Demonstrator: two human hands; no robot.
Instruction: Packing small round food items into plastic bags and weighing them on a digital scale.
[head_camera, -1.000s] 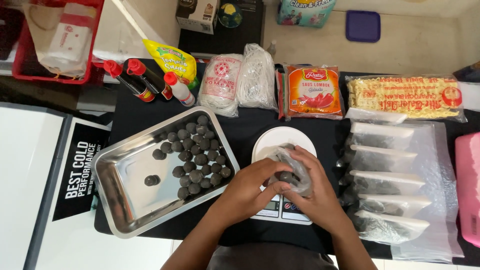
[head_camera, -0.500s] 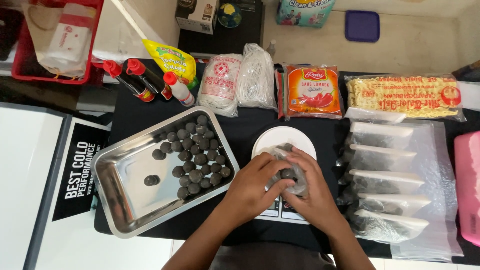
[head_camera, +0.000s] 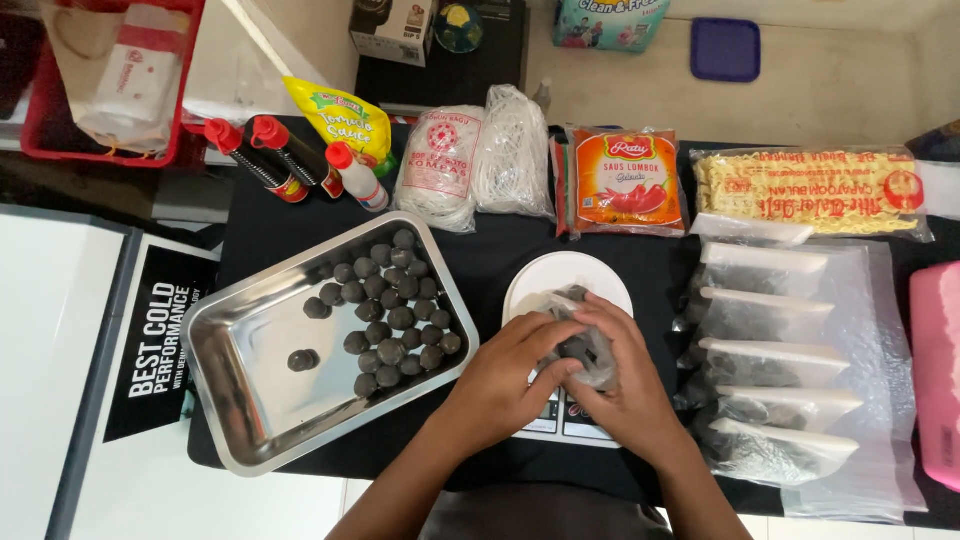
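A small clear bag (head_camera: 590, 345) of dark balls is gripped between the left hand (head_camera: 505, 378) and the right hand (head_camera: 620, 385), over the white scale (head_camera: 565, 285) near the table's front edge. A steel tray (head_camera: 240, 390) of dark balls is set toward the left edge, and filled bags (head_camera: 765, 330) are laid toward the right edge.

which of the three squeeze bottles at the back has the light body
The rightmost squeeze bottle, next to the yellow sauce pouch: it has a whitish body under its red cap, while the other two bottles are dark.

My black-topped table (head_camera: 500, 250), crowded

A steel tray (head_camera: 240, 400) lies at nine o'clock, the white scale (head_camera: 560, 280) at centre, sauce bottles (head_camera: 290, 160) and noodle packets (head_camera: 810, 190) toward twelve, filled clear bags (head_camera: 770, 330) at three.
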